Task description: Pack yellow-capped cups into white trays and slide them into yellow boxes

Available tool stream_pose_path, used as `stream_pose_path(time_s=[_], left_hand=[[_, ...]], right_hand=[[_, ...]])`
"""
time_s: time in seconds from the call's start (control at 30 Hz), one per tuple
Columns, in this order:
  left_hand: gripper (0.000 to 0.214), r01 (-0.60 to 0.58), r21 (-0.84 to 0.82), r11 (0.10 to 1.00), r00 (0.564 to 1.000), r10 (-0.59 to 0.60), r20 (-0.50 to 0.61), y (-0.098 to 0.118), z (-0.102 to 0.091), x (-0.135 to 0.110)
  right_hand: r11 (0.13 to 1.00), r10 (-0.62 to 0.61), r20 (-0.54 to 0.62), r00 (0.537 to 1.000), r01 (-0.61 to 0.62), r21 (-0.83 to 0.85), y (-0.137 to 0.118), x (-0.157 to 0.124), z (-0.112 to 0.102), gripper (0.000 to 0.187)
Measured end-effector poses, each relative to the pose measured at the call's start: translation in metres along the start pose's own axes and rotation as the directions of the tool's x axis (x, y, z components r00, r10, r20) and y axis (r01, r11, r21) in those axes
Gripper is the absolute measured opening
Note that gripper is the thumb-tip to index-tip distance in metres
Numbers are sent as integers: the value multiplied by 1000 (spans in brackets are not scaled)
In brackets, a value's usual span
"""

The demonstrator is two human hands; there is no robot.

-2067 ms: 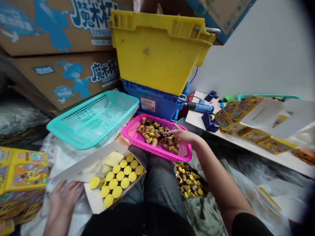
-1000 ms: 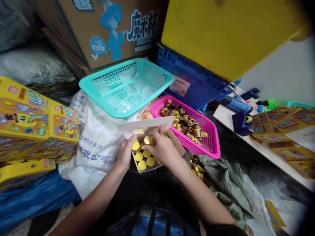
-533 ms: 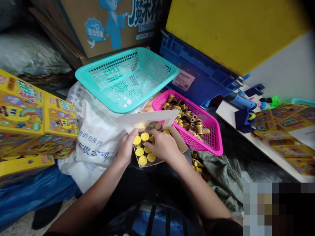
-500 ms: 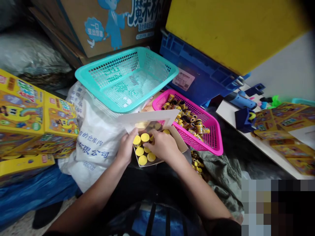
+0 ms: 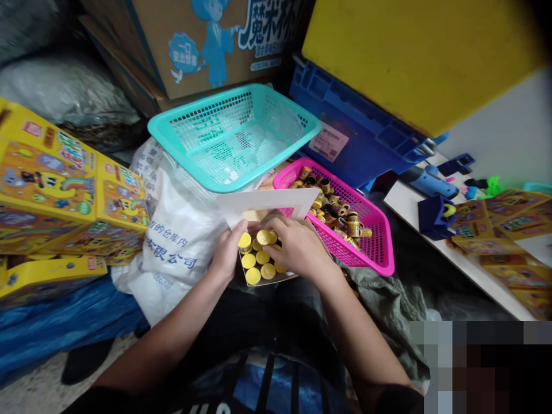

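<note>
An open cardboard box rests over my lap, its white flap raised at the far side. Inside stand several small round cups with yellow tops. My left hand grips the box's left wall, thumb over the edge. My right hand reaches into the box from the right, thumb and fingers curled around a yellow-topped cup; the palm partly hides it. Beyond the box, a pink basket holds many small yellow-and-brown cups.
A turquoise basket sits on a white printed sack. Yellow printed cartons are stacked at left. Behind stand a blue crate and a large brown carton. At right, a white shelf carries flat printed cardboard.
The camera view has shifted, so the surroundings appear slightly further right. My right hand has moved a little within the box, its fingers still among the cups. My left hand keeps its grip.
</note>
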State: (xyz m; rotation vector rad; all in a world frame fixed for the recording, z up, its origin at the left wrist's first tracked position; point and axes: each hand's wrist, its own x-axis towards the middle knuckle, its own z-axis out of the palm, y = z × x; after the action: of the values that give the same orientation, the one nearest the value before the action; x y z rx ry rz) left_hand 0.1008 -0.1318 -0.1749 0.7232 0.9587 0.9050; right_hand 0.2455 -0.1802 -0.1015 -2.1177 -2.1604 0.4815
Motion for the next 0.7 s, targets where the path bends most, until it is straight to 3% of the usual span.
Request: stream_pose_path(time_s=[0.1, 0.5, 0.7], left_hand=[[50, -10, -7, 1000, 1000, 10, 2, 0, 1, 0], [48, -21, 0, 1000, 999, 21, 27, 1, 1, 1], [56, 35, -22, 999, 999, -35, 3, 0, 0, 3]], right_hand=[[998, 59, -9, 998, -59, -12, -4, 1, 3, 40], [994, 92, 9, 996, -92, 64, -1, 10, 16, 43], [978, 105, -66, 992, -91, 186, 9, -15, 0, 37]])
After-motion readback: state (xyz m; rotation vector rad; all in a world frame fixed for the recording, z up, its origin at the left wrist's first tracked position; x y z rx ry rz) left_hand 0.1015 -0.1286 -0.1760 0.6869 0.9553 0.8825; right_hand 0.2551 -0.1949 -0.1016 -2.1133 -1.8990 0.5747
